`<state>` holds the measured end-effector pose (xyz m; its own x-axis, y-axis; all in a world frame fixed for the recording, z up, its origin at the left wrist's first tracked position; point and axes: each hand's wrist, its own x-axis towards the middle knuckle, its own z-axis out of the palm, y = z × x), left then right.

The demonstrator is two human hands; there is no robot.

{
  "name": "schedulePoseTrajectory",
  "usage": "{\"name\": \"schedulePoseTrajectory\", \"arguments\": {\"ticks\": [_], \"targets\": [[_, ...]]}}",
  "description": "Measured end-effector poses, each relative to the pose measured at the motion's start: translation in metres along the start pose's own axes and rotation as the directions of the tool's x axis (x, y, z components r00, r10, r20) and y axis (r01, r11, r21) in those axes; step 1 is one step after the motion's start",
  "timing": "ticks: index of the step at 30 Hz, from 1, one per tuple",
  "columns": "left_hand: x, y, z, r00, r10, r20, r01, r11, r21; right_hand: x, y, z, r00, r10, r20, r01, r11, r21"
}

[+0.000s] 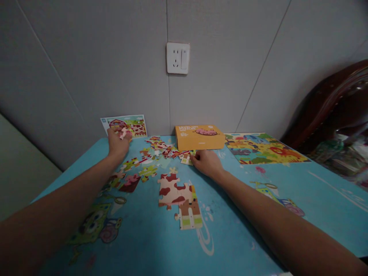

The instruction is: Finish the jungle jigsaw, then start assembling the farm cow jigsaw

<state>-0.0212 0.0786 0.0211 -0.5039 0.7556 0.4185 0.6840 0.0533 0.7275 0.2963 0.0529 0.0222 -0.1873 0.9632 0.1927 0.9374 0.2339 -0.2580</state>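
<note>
1. Joined puzzle section (174,191): cream with red-brown patches, knobbed outline, flat on the worktop (235,234).
2. Left hand (117,142) pinches a pink piece (124,133); right hand (208,163) touches a pale piece (186,158), grip unclear.
3. Far edge runs along the wall (129,69); open room spreads nearside of the section.

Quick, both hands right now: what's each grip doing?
Left hand: closed, holding a pink puzzle piece.
Right hand: fingers at a piece by the orange box; whether gripped cannot be told.
</note>
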Motion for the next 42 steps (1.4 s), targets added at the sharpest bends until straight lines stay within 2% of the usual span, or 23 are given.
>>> {"name": "schedulePoseTrajectory", "arguments": {"ticks": [3, 4, 5, 7, 8, 10, 11, 13, 18, 20, 23, 24, 27, 29, 34, 42], "targets": [[-0.045, 0.01, -0.013, 0.987, 0.057, 0.151, -0.043, 0.994, -0.1, -0.009, -0.012, -0.007, 0.996, -0.087, -0.011, 0.087, 0.996, 0.031], [-0.062, 0.013, -0.015, 0.96, 0.102, 0.259, -0.051, 0.979, -0.196, -0.014, -0.017, -0.009, 0.988, -0.153, -0.009, 0.154, 0.987, 0.053], [-0.077, 0.016, -0.018, 0.938, 0.143, 0.316, -0.06, 0.965, -0.257, -0.02, -0.022, -0.01, 0.97, -0.244, 0.006, 0.242, 0.966, 0.087], [-0.1, 0.022, -0.023, 0.885, 0.248, 0.394, -0.147, 0.952, -0.267, -0.03, -0.03, -0.011, 0.895, -0.446, 0.013, 0.438, 0.884, 0.163], [-0.106, 0.025, -0.026, 0.871, 0.316, 0.376, -0.23, 0.939, -0.255, -0.035, -0.034, -0.01, 0.843, -0.538, 0.016, 0.524, 0.826, 0.209], [-0.111, 0.03, -0.032, 0.79, 0.481, 0.38, -0.428, 0.877, -0.218, -0.04, -0.037, -0.006, 0.745, -0.665, 0.041, 0.628, 0.721, 0.293], [-0.111, 0.031, -0.035, 0.744, 0.552, 0.377, -0.502, 0.833, -0.231, -0.041, -0.038, -0.005, 0.71, -0.701, 0.062, 0.65, 0.687, 0.325], [-0.108, 0.03, -0.039, 0.656, 0.618, 0.432, -0.571, 0.782, -0.251, -0.04, -0.037, -0.003, 0.676, -0.728, 0.111, 0.653, 0.663, 0.366], [-0.108, 0.023, -0.04, 0.585, 0.569, 0.578, -0.494, 0.815, -0.302, -0.035, -0.032, -0.007, 0.672, -0.715, 0.196, 0.611, 0.684, 0.398], [-0.11, 0.024, -0.041, 0.518, 0.598, 0.612, -0.507, 0.791, -0.344, -0.035, -0.029, -0.011, 0.673, -0.705, 0.221, 0.597, 0.696, 0.4], [-0.112, 0.028, -0.043, 0.422, 0.676, 0.604, -0.609, 0.705, -0.363, -0.035, -0.024, -0.016, 0.653, -0.707, 0.271, 0.583, 0.698, 0.417], [-0.112, 0.028, -0.043, 0.416, 0.683, 0.601, -0.627, 0.694, -0.354, -0.034, -0.023, -0.017, 0.642, -0.713, 0.283, 0.582, 0.693, 0.425], [-0.112, 0.028, -0.043, 0.447, 0.646, 0.619, -0.617, 0.724, -0.309, -0.033, -0.019, -0.018, 0.607, -0.741, 0.289, 0.59, 0.663, 0.462], [-0.111, 0.026, -0.042, 0.451, 0.629, 0.633, -0.617, 0.732, -0.288, -0.033, -0.018, -0.017, 0.598, -0.751, 0.279, 0.592, 0.649, 0.477], [-0.11, 0.023, -0.043, 0.352, 0.637, 0.685, -0.651, 0.693, -0.31, -0.031, -0.018, -0.015, 0.604, -0.751, 0.267, 0.588, 0.646, 0.487], [-0.111, 0.031, -0.047, 0.298, 0.692, 0.657, -0.665, 0.644, -0.377, -0.031, -0.017, -0.014, 0.592, -0.768, 0.244, 0.615, 0.626, 0.479]]}}
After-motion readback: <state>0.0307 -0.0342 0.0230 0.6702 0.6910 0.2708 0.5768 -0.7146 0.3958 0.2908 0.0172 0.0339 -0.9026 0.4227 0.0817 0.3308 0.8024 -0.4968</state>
